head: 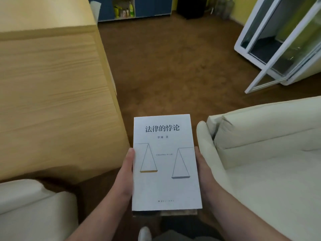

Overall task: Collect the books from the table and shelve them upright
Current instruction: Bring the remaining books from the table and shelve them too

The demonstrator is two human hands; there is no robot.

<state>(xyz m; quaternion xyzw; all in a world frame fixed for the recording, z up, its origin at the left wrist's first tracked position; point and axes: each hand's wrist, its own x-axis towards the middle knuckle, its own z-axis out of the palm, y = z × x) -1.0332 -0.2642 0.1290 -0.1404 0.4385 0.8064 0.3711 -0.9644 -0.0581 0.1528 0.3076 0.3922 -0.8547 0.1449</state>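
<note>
White book (165, 180) with a drawing of scales on its cover, held flat and face up over the brown floor (173, 66), between a wooden table (52, 101) on the left and a cream sofa (269, 162) on the right. Gripped at both long edges: left hand (126, 173) with thumb along the left edge, right hand (202, 171) clasping the right edge, fingers hidden underneath. Edge of a second book (178, 213) showing just beneath. White glass-door cabinet (281, 49) farther off.

Lounge-style living room, cream sofa (271, 153), wooden table (52, 93), brown carpet floor (173, 66), blue storage cabinet (149, 6), white glass-doored cabinet (281, 42).
</note>
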